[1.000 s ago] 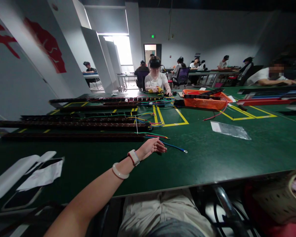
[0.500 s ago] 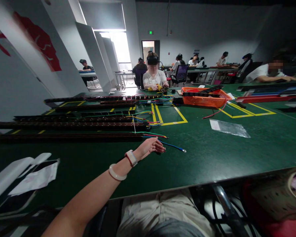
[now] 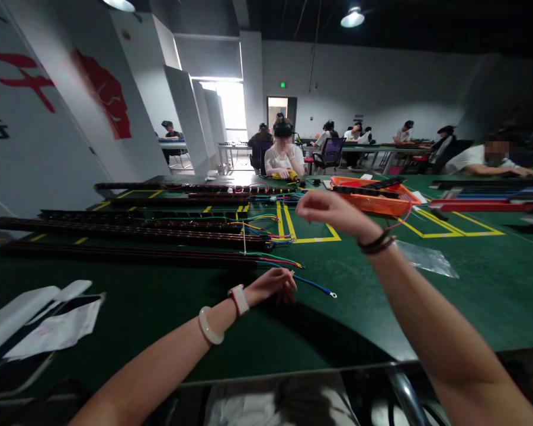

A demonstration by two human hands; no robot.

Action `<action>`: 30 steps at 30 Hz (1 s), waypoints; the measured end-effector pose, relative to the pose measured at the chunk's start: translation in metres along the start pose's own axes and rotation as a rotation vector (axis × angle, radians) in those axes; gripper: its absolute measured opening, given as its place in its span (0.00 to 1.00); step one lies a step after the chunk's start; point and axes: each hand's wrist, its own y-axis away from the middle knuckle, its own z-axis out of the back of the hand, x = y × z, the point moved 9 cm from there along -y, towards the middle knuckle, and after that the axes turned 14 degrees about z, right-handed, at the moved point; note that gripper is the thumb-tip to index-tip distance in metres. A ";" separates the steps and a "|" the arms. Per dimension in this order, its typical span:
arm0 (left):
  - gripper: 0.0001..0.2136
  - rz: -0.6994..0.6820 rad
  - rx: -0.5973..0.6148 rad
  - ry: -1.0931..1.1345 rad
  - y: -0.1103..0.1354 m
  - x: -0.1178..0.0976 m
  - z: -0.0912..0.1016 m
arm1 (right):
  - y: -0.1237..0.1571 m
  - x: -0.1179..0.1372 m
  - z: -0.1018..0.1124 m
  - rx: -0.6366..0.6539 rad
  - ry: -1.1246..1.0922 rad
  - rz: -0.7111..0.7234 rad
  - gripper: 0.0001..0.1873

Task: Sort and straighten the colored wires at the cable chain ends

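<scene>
My left hand [image 3: 273, 283] lies on the green table [image 3: 382, 296] with its fingers curled down beside the blue wire [image 3: 313, 285] that ends in a ring terminal. The near long dark strip [image 3: 124, 253] ends just beyond it, trailing green, red and blue wires. My right hand [image 3: 333, 210] is raised in the air above the table, fingers bent loosely with nothing seen in them. It hovers over the yellow-taped area, well above the wires.
Several long dark strips [image 3: 128, 231] lie across the left of the table. An orange basket [image 3: 375, 198] stands at the back right, a clear plastic bag [image 3: 429, 259] to the right, white packaging [image 3: 39, 319] at the near left. A person [image 3: 284, 157] sits opposite; others work behind.
My right arm has come into view and risen over the table. My left hand has stayed by the blue wire, its fingers curled down more. The camera tilted up.
</scene>
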 end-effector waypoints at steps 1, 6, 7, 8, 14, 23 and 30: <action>0.23 0.014 -0.003 -0.018 -0.002 0.000 -0.001 | -0.002 -0.007 -0.015 0.062 0.017 -0.010 0.17; 0.25 0.100 0.102 -0.251 -0.010 -0.002 -0.017 | 0.003 -0.057 -0.102 0.251 0.118 -0.051 0.16; 0.25 0.124 0.127 -0.319 -0.011 -0.003 -0.020 | 0.003 -0.064 -0.114 0.262 0.141 -0.029 0.17; 0.25 0.155 0.146 -0.385 -0.012 -0.004 -0.023 | 0.003 -0.069 -0.124 0.267 0.152 -0.015 0.19; 0.26 0.254 0.211 -0.662 -0.021 -0.007 -0.033 | 0.009 -0.085 -0.148 0.280 0.090 -0.031 0.23; 0.22 0.111 0.134 -0.450 0.000 -0.004 -0.027 | 0.016 -0.085 -0.153 0.284 0.185 -0.053 0.21; 0.23 -0.002 -0.261 -0.523 0.039 -0.022 0.034 | 0.007 -0.081 -0.134 0.207 0.710 -0.078 0.20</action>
